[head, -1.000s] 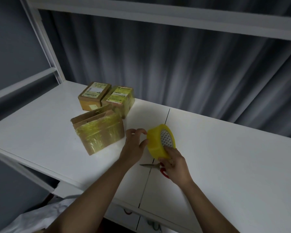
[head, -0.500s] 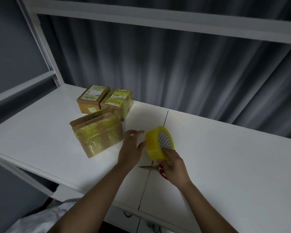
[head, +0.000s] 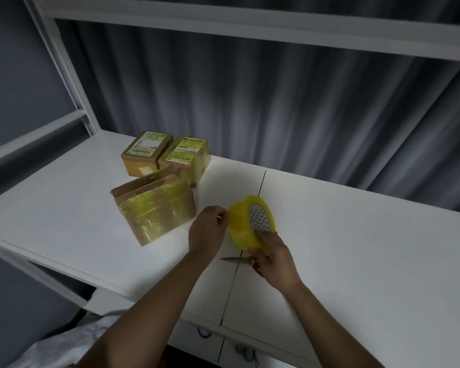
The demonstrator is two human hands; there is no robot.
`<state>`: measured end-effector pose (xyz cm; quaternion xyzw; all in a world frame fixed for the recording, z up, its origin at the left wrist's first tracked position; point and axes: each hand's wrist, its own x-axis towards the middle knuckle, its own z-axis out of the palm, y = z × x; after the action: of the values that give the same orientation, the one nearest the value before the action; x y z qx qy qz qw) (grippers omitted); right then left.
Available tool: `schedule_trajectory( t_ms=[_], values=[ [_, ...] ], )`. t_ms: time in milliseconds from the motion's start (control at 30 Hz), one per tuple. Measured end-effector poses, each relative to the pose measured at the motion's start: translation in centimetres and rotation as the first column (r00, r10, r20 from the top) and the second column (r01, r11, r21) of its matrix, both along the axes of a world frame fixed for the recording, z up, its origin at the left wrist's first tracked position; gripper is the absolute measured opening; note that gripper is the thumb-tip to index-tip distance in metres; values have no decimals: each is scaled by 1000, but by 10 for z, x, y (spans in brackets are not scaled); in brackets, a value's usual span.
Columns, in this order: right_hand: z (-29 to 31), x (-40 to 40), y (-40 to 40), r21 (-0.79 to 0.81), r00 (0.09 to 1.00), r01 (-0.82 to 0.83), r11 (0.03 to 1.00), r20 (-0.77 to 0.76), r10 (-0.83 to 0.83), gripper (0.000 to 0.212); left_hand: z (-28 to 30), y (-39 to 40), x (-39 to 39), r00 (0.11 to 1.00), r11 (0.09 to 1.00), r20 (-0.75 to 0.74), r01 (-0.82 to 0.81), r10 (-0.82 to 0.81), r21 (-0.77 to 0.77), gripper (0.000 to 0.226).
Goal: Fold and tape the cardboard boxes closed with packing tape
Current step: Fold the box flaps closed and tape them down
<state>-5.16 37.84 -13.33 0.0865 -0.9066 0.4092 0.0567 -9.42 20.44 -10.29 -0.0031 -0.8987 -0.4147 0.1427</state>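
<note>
- The right hand (head: 272, 257) gripped the roll of tape (head: 243, 225) from below and behind, fingers curled over its rim, and held it on edge above the table (head: 356, 248). Held this way, the roll's outer face was turned toward the other hand.
- The left hand (head: 207, 232) was at the roll's left side, thumb and forefinger pinched together on the yellow surface. I judged it was picking at the loose end of the tape, though no strip showed between hand and roll.
- A pair of scissors (head: 237, 259) lay on the table just under the right hand, blades pointing left and the red handle mostly hidden by the wrist. It was probably kept there so a pulled strip could be cut without a reach.
- The nearest box (head: 157, 213) stood just left of the left hand, its sides already wrapped in yellow tape but its top flaps raised and not yet flat. It appeared to be the box in hand, set close so the tape could go straight across.
- Two more boxes sat side by side behind it, a brown labelled box (head: 145, 152) and a yellow-taped box (head: 186, 158). Both looked closed, likely pushed back out of the way as finished.
</note>
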Motion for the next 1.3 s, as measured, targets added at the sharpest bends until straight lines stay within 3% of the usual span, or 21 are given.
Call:
schedule_trajectory(
  t_ms=[200,267,400,500,633,700,833,900,1000,1067,1167,1300],
  values=[
    [-7,-1,0,14,999,-4,1000,50,3,43,7,3,-1,997,960,13,75,-75,-271,16],
    [-5,-2,1,33,998,-16,999,68,14,46,5,-3,-4,989,967,97,134,-115,-216,12],
    [-5,-2,1,68,999,-19,998,48,15,46,7,-8,-11,945,985,280,162,-171,55,15],
    [-2,-1,0,116,998,-38,993,49,32,47,4,-13,-13,962,978,176,202,-208,53,14],
    [6,-7,-1,168,998,-25,985,53,16,49,-2,-8,-6,968,966,-65,237,-244,-101,16],
    [7,-10,-1,157,999,-18,988,52,10,49,-2,-5,-4,979,981,-68,193,-194,-9,19],
    [5,-11,-1,175,999,-45,984,30,40,47,-3,-9,-7,977,947,113,143,-181,286,14],
    [3,-12,-2,202,998,-64,977,4,65,46,1,-13,-9,962,918,179,125,-205,377,29],
    [4,-10,-4,221,994,-68,973,-64,84,44,5,-21,-11,960,961,192,159,-204,226,15],
    [2,-9,-5,237,989,-66,969,-115,95,43,3,-25,-11,974,984,160,142,-158,104,19],
    [2,-9,-7,311,980,-78,947,-148,130,43,-2,-20,-3,985,980,134,132,-112,-149,9],
    [17,-32,-7,423,997,-35,906,-52,62,51,-3,-20,8,994,986,-39,101,-107,-134,8]
  ],
)
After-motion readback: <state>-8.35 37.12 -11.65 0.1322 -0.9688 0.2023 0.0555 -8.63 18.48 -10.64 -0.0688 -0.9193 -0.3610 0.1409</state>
